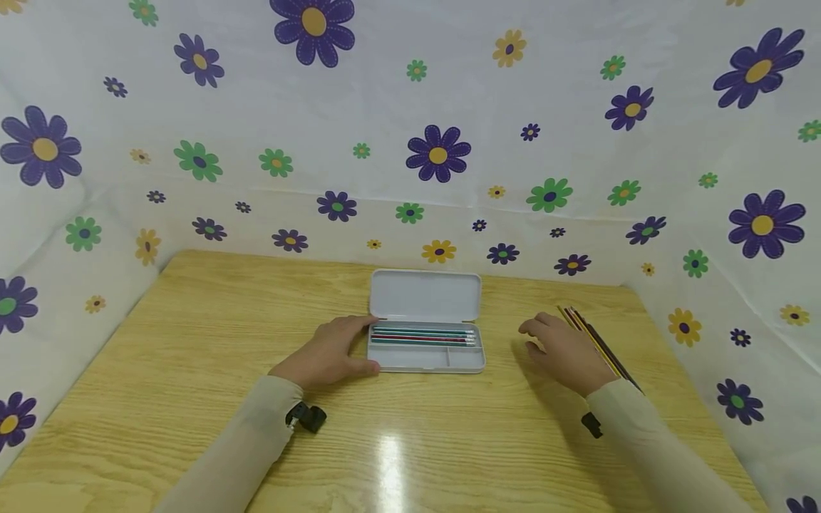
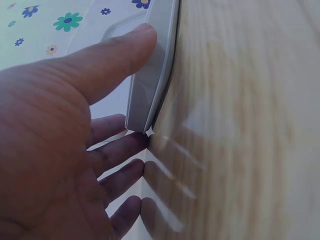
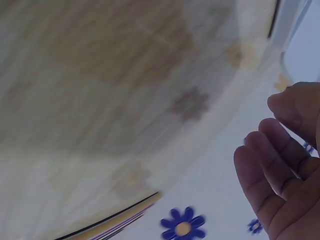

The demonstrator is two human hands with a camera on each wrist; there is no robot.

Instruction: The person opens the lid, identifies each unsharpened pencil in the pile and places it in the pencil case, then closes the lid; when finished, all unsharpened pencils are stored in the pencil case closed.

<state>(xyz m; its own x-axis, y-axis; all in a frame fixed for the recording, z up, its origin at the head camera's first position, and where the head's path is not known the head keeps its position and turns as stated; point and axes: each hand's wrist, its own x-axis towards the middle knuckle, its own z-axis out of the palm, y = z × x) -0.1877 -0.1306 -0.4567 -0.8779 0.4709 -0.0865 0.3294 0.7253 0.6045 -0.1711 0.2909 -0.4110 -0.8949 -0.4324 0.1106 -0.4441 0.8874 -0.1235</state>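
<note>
A white pencil case (image 1: 417,360) lies on the table with its lid (image 1: 426,294) raised toward the wall. Several green and red pencils (image 1: 423,336) lie side by side in its long rear compartment. My left hand (image 1: 330,356) holds the case at its left end, thumb (image 2: 142,45) against the front side and fingers (image 2: 122,150) round the end toward the back. To the right of the case, my right hand (image 1: 564,353) hovers over the table with fingers loosely bent and nothing in them. Beside and partly behind it lie several dark and yellow pencils (image 1: 603,345).
Small dividers split the front of the case into a longer and a shorter compartment. The wooden table (image 1: 192,370) meets flower-printed cloth (image 1: 359,107) at the back and both sides. Black camera mounts (image 1: 308,417) sit on both wrists.
</note>
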